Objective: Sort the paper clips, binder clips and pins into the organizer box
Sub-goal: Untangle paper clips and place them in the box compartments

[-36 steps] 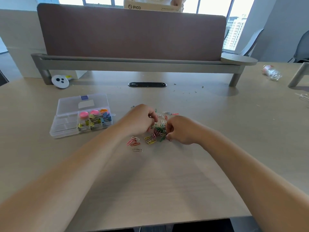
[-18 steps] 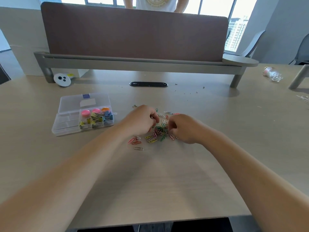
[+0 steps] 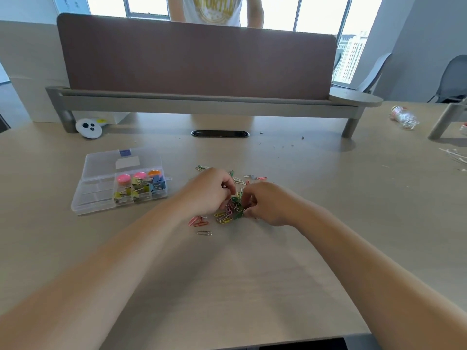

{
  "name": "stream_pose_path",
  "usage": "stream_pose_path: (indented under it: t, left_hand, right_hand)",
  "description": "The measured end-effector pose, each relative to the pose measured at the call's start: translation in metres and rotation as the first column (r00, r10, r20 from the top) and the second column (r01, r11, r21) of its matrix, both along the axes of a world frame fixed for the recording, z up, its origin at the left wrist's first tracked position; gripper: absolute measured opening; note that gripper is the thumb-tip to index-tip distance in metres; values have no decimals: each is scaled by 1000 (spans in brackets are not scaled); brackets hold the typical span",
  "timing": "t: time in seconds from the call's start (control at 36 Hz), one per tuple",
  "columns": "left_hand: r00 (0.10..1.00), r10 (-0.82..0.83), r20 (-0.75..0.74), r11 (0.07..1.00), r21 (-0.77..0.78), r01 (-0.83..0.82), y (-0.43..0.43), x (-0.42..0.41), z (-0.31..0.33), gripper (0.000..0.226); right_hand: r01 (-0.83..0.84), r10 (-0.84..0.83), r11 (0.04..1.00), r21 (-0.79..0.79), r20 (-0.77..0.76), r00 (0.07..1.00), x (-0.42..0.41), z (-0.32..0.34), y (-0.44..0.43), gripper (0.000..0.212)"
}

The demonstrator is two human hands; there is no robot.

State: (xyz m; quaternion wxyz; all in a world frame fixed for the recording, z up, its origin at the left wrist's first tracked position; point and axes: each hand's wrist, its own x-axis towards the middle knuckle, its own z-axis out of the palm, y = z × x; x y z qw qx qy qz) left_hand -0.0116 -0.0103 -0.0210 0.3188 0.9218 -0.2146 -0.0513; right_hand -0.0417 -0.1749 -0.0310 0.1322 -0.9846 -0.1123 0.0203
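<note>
Nearest us on the surface (image 3: 227,274), our left hand (image 3: 209,190) and right hand (image 3: 267,204) curl their fingers into the paper clips (image 3: 233,208), probably bunching them for one scoop; whether either grips any, we cannot tell. Farther left, the organizer box (image 3: 88,198) lies open, with binder clips (image 3: 141,188) inside.

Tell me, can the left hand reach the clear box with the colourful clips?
Probably yes. The organizer box lies open just left of the left hand, with only bare table between them and nothing blocking.
</note>
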Motion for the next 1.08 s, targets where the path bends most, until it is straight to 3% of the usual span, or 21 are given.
stream_pose_path:
  t: [0.17,0.25,0.47,0.81,1.08]
  left_hand:
    - [1000,11,-4,1000,-4,-11,1,3,-1,24]
    - [1000,15,-3,1000,-11,-15,1,4,0,24]
    - [999,54,-6,998,-43,-54,11,9,2,19]
    - [997,71,-3,995,-69,-71,22,21,1,19]
    - [994,110,2,989,-104,-109,31,39,8,24]
  right_hand:
    - [-6,6,1000,-4,-12,1000,4,-1,2,15]
    - [20,-20,997,79,2,1000,7,-3,1,5]
    - [84,-104,924,374,33,994,16,2,3,7]
    - [167,-172,855,490,-35,984,29,3,15,12]
    - [344,-210,614,711,-272,939,42,15,28,18]
